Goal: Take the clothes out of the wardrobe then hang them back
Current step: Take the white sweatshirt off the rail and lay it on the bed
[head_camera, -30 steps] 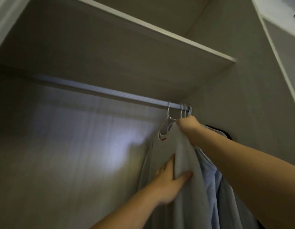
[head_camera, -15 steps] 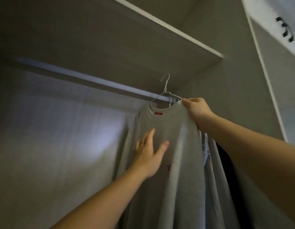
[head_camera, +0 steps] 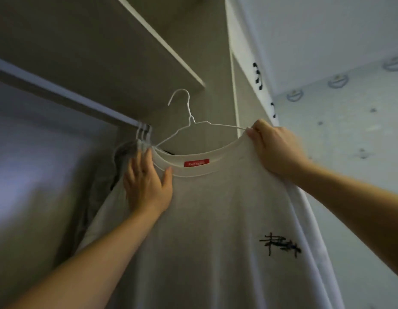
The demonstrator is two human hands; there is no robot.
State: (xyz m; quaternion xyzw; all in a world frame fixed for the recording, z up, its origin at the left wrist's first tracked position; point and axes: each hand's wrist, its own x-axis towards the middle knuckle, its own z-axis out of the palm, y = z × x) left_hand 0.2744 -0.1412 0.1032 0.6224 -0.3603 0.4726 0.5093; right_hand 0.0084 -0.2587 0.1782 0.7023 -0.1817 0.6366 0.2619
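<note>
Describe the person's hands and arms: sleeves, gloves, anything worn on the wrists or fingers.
The left hand and the right hand are ungloved. The left forearm and the right forearm are uncovered right to the frame's edge, with no sleeve or cuff in view. Neither wrist carries a watch or a bracelet. The picture is too soft to tell whether any finger wears a ring.

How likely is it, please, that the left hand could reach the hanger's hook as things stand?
Probably yes: the left hand lies flat on the shirt, holding nothing, and open air lies between it and the hook.
</note>
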